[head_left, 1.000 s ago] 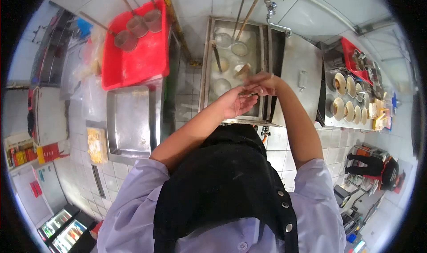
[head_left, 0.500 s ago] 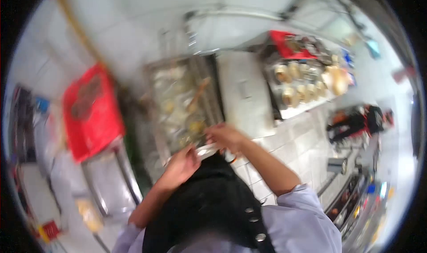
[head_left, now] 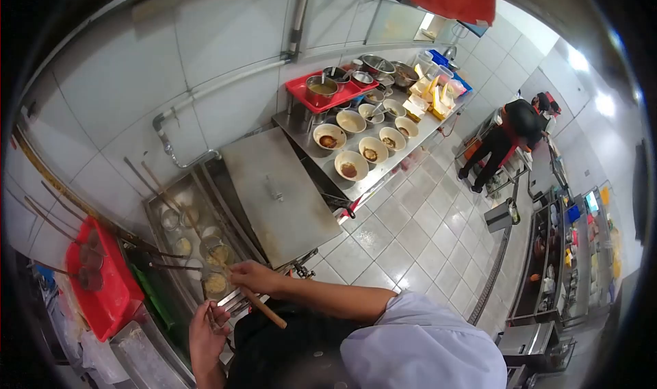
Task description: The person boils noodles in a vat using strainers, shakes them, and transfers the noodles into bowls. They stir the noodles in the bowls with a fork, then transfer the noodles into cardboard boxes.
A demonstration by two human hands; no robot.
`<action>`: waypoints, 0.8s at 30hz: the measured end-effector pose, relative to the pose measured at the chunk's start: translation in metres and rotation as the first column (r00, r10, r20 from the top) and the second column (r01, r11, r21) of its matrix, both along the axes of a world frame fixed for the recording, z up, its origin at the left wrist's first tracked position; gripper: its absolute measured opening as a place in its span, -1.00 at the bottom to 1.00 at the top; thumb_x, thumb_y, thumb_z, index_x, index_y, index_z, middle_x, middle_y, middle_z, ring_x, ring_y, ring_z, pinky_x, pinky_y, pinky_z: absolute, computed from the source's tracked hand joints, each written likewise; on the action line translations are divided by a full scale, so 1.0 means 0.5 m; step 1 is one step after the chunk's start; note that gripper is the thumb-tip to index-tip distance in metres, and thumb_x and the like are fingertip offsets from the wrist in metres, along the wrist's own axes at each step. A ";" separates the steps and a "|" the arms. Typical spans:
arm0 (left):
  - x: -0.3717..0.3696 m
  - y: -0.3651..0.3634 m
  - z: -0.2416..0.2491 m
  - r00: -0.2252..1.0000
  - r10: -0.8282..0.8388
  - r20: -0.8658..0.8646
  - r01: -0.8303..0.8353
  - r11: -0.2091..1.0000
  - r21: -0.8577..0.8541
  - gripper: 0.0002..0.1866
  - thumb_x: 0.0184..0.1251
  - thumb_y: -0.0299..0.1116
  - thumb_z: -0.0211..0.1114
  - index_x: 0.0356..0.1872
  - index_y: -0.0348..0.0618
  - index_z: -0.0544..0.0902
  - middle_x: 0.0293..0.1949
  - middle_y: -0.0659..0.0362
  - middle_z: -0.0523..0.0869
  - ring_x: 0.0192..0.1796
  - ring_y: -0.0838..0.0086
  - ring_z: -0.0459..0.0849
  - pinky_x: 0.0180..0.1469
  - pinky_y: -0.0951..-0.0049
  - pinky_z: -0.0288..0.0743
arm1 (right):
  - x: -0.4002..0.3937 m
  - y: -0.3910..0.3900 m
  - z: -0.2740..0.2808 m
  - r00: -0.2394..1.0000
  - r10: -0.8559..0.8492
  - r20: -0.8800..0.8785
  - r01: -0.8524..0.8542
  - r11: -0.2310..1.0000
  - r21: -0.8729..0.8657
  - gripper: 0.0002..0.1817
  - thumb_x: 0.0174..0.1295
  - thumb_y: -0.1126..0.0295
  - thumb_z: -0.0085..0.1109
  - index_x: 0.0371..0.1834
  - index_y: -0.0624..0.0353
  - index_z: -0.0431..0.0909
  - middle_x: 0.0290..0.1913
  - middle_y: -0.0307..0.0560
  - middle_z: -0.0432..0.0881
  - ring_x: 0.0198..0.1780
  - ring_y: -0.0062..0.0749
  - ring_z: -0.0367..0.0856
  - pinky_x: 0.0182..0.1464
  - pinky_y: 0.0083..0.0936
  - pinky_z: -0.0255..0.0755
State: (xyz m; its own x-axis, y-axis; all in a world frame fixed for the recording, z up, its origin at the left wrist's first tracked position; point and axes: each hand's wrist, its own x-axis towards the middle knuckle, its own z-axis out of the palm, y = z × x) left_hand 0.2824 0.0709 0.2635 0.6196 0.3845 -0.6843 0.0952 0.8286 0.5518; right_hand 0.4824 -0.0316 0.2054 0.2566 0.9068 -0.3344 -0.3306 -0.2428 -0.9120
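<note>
1. Here's the steel counter (head_left: 426, 125), carrying a red tray (head_left: 301, 96) of pots (head_left: 321, 88) and rows of bowls (head_left: 348, 165).
2. Next, the cooker (head_left: 222, 218), with both hands up at its near end.
3. Beside it, the flat metal lid (head_left: 267, 214).
4. Off left, the red tub (head_left: 113, 307), strainers (head_left: 90, 259) inside.
5. Now the right hand (head_left: 254, 278): fingers curled around a wooden stick (head_left: 270, 312).
6. The left hand (head_left: 205, 338), just beside and lower, fingers bent inward; whether they pinch anything, I cannot tell.
7. Those bowls, pale, several with something brown inside.
8. A noodle basket (head_left: 215, 283), sitting in the cooker, right by the right hand.
9. And that wooden stick, slanting down, its free end over the black apron (head_left: 263, 344).
</note>
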 end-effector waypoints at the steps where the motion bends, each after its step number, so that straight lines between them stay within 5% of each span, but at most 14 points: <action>1: 0.002 -0.001 -0.002 1.000 -0.028 -0.011 0.028 0.999 0.038 -0.80 0.47 -0.11 0.20 -0.17 0.03 0.63 -0.36 0.28 0.76 -0.28 0.46 0.77 -0.51 0.47 0.52 | 0.004 -0.005 -0.009 1.000 -0.002 0.028 -0.001 0.995 0.100 -0.75 0.44 0.19 0.10 -0.14 0.16 0.56 -0.44 -0.37 0.48 -0.50 -0.68 0.47 -0.50 -0.65 0.33; 7: 0.028 -0.045 0.014 0.990 0.025 -0.137 -0.011 0.995 0.100 -0.82 0.49 -0.15 0.16 -0.19 0.03 0.64 -0.40 0.29 0.75 -0.39 0.54 0.73 -0.54 0.51 0.53 | 0.024 -0.051 0.000 0.999 0.037 -0.025 -0.033 0.991 0.127 -0.74 0.46 0.15 0.09 -0.06 0.10 0.54 -0.48 -0.40 0.43 -0.53 -0.73 0.40 -0.54 -0.65 0.23; 9: 0.033 -0.047 0.012 1.000 -0.007 -0.011 0.007 0.998 -0.064 -0.83 0.48 -0.17 0.16 -0.19 0.04 0.63 -0.49 0.40 0.64 -0.49 0.66 0.62 -0.55 0.58 0.47 | 0.037 -0.056 0.004 0.997 0.048 -0.062 -0.042 0.995 0.095 -0.70 0.45 0.21 0.05 0.03 0.19 0.59 -0.33 -0.28 0.54 -0.31 -0.62 0.45 -0.22 -0.57 0.37; 11: 0.041 -0.062 0.005 0.992 0.019 -0.127 -0.020 1.000 -0.011 -0.85 0.50 -0.18 0.14 -0.20 0.05 0.60 -0.56 0.48 0.49 -0.58 0.73 0.47 -0.59 0.65 0.38 | 0.039 -0.047 -0.049 0.996 0.057 -0.070 -0.047 0.990 0.132 -0.71 0.47 0.22 0.03 0.01 0.18 0.59 -0.35 -0.32 0.53 -0.32 -0.63 0.43 -0.25 -0.57 0.35; 16: 0.035 -0.078 -0.023 0.988 0.152 -0.012 -0.153 0.983 -0.100 -0.86 0.55 -0.23 0.05 -0.24 0.06 0.52 -0.63 0.46 0.35 -0.69 0.72 0.30 -0.71 0.68 0.23 | 0.030 -0.049 -0.076 0.999 0.001 -0.045 0.008 0.977 0.212 -0.75 0.46 0.20 0.04 -0.26 0.14 0.52 -0.43 -0.40 0.40 -0.36 -0.70 0.34 -0.31 -0.62 0.27; 24: 0.028 -0.138 -0.046 0.958 0.272 0.096 -0.255 0.954 -0.155 -0.74 0.63 -0.11 -0.01 -0.25 0.02 0.49 -0.70 0.41 0.33 -0.79 0.68 0.26 -0.78 0.60 0.24 | 0.042 -0.073 -0.054 0.999 0.033 0.038 -0.041 0.966 0.255 -0.75 0.45 0.21 0.03 -0.22 0.19 0.51 -0.40 -0.35 0.44 -0.31 -0.66 0.39 -0.24 -0.60 0.31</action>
State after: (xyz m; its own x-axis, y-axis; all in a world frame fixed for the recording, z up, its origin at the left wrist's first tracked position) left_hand 0.2966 0.0019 0.2404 0.5866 0.4505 -0.6730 -0.1939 0.8850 0.4234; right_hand 0.5037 -0.0680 0.1785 0.2284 0.9701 -0.0818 -0.2938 -0.0114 -0.9558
